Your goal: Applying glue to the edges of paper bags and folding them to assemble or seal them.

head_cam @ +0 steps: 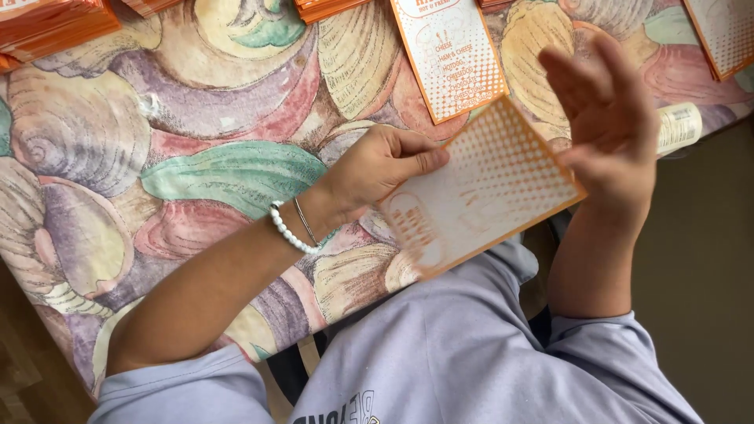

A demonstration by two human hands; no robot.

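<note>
Seemingly blurred orange-edged card (pixel 481 188), between both hands, left hand (pixel 377 166) gripping, right hand (pixel 609 118) open

A cloth with large shells in purple, pink, green and cream covers the counter (pixel 228 169). A printed orange-and-white card (pixel 449 56) lies flat near its far edge, with stacks of orange cards (pixel 49 25) at the far left corner. Another dotted card (pixel 726 33) lies at the far right, a small cream label (pixel 678 127) just below it.

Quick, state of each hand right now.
Left hand: closed, pinching the orange-and-white card.
Right hand: open, fingers spread, at the card's far edge.
</note>
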